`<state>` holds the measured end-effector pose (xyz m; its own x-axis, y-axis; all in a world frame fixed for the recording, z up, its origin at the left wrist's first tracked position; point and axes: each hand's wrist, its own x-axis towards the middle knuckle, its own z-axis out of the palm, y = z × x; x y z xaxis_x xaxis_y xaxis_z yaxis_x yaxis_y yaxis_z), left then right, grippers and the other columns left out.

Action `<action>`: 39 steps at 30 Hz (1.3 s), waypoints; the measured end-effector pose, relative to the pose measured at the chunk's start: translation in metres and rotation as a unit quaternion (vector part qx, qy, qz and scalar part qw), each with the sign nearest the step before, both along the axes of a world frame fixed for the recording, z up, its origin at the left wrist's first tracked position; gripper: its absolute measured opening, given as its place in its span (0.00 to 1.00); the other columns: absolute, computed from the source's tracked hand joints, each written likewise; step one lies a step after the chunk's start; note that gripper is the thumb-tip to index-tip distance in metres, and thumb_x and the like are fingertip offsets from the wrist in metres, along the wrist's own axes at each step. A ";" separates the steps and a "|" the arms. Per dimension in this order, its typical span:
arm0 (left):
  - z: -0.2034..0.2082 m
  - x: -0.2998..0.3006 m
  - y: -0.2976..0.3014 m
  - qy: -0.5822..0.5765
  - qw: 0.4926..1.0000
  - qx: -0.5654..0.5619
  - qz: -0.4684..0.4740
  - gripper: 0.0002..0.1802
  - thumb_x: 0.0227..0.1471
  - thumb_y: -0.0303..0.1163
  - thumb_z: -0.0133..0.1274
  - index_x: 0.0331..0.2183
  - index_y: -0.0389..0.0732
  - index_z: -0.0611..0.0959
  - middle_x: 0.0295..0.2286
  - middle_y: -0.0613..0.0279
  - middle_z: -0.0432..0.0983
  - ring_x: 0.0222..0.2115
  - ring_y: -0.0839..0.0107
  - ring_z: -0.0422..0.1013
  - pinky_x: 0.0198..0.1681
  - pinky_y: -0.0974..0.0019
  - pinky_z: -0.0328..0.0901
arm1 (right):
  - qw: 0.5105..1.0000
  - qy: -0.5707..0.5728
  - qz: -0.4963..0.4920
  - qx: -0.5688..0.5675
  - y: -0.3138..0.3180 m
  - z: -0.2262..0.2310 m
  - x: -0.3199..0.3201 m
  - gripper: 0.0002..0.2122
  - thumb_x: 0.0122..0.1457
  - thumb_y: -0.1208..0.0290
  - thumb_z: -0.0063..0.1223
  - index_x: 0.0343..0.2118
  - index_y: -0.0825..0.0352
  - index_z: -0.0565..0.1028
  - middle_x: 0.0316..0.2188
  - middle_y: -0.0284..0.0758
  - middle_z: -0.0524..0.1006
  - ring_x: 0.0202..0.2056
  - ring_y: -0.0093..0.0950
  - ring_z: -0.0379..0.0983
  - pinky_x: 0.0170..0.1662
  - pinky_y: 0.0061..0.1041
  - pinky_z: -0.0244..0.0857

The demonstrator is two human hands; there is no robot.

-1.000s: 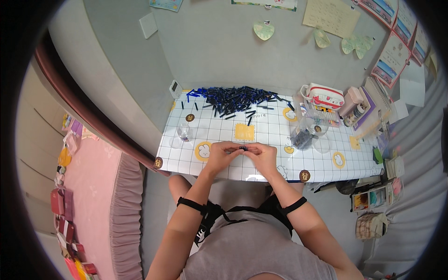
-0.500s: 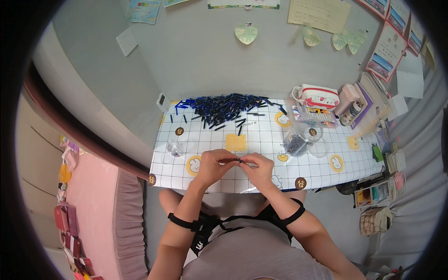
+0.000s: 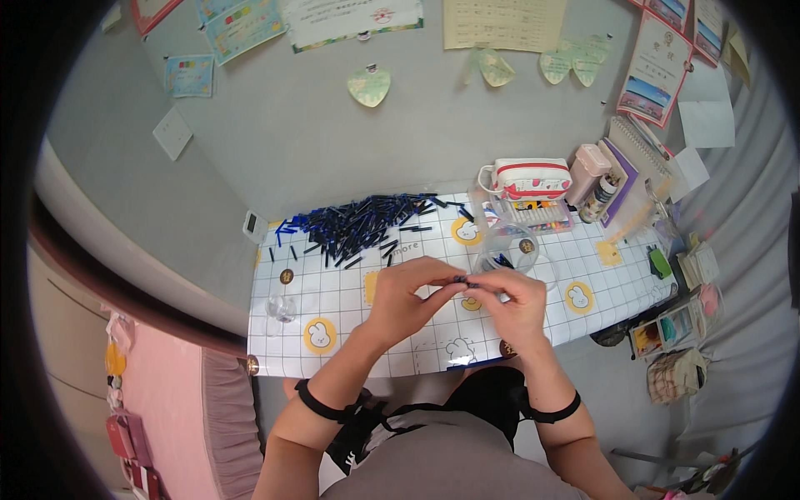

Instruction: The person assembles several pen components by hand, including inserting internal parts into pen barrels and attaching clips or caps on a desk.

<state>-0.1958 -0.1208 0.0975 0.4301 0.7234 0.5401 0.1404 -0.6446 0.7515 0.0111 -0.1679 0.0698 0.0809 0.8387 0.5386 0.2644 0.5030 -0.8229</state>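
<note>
My left hand (image 3: pixel 408 298) and my right hand (image 3: pixel 518 307) meet above the front half of the table, thumbs and fingers pinched toward each other. Between their fingertips is a small dark piece (image 3: pixel 467 282), mostly covered by the fingers, its kind too small to make out. Beyond my left hand spreads a heap of short blue-black sticks (image 3: pixel 354 227), with a few lying loose around it. Just behind my right hand stands a clear round container (image 3: pixel 533 255) with dark pieces inside, partly hidden by that hand.
A small clear cup (image 3: pixel 281 308) stands at the left of the table, on a white gridded cover (image 3: pixel 383 346). Along the back right are a white and red pouch (image 3: pixel 531 180), a pink box (image 3: pixel 588 171), a bottle (image 3: pixel 598 200) and notebooks. A grey wall (image 3: pixel 292 142) closes the back.
The head view has shifted, so the table sits lower and further left. Both hands have moved right, closer to the clear container, still pinching the small dark piece.
</note>
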 end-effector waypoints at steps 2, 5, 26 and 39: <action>0.008 0.026 0.005 -0.017 0.999 0.001 0.034 0.14 0.55 0.22 0.71 0.45 0.39 0.92 0.36 0.57 0.89 0.35 0.68 0.87 0.40 0.70 0.78 | 0.998 -0.034 -0.039 -0.036 0.000 0.011 0.016 0.11 0.56 0.82 0.73 0.43 0.69 0.88 0.36 0.38 0.88 0.35 0.25 0.86 0.37 0.22 0.77; 0.001 0.054 0.022 -0.033 0.998 0.052 0.015 0.15 0.56 0.24 0.70 0.47 0.41 0.91 0.37 0.57 0.89 0.34 0.67 0.86 0.37 0.69 0.77 | 0.995 -0.044 -0.083 0.023 0.007 0.019 0.036 0.12 0.59 0.83 0.69 0.46 0.69 0.87 0.40 0.39 0.88 0.38 0.26 0.87 0.41 0.23 0.80; -0.040 0.086 0.045 0.036 0.986 0.158 0.034 0.10 0.56 0.27 0.69 0.42 0.42 0.93 0.41 0.58 0.90 0.52 0.55 0.82 0.63 0.49 0.70 | 0.960 -0.225 -0.148 0.069 0.018 0.001 0.070 0.10 0.59 0.77 0.69 0.43 0.65 0.88 0.44 0.36 0.88 0.49 0.41 0.81 0.60 0.41 0.73; -0.036 0.006 0.055 0.011 0.974 0.162 0.159 0.12 0.57 0.25 0.67 0.44 0.39 0.89 0.43 0.57 0.87 0.51 0.52 0.79 0.57 0.51 0.71 | 0.980 -0.154 -0.075 0.105 0.000 0.023 -0.017 0.12 0.62 0.81 0.61 0.48 0.71 0.82 0.49 0.43 0.82 0.49 0.44 0.77 0.54 0.40 0.71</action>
